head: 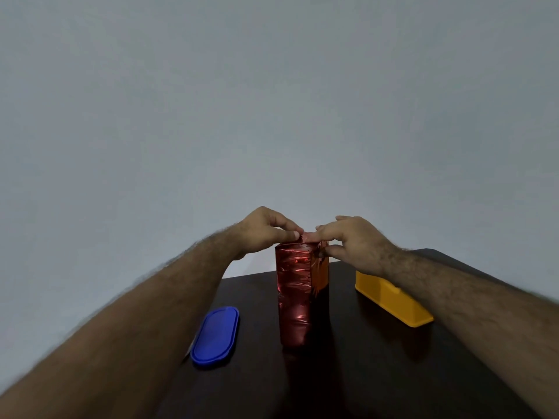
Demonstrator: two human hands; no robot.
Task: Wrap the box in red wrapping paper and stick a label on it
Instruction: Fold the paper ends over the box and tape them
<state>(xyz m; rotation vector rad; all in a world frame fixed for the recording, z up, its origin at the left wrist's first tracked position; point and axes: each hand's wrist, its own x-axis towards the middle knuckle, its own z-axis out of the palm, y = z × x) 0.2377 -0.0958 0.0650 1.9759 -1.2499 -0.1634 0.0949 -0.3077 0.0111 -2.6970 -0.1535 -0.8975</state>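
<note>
A plain grey-white wall [272,101] filled most of the head view, and a dark brown table [348,373] occupied the lower part of it. The box [322,275] stood upright on end near the middle of the table, between the two forearms. Red wrapping paper [294,291], shiny and creased, covered the face turned toward the camera and its left side; on the right an orange strip of the box showed bare along a ragged paper edge.

The left hand [266,229] was at the top of the box, thumb and fingers curled together in a pinch on the upper edge of the paper. The right hand [351,237] met it from the other side: its forefinger lay across the top beside the left thumb, and its thumb pressed against the upper right corner, so that the fingers gripped the paper there. Whether the paper at the top was folded over or merely gathered could not be told, the fingers covering it.

A blue oval lid [215,335] lay flat on the table to the left of the box, apart from it and just beside the left forearm. A yellow oblong container [393,299] lay on the table to the right, apart from the box and partly under the right wrist.
</note>
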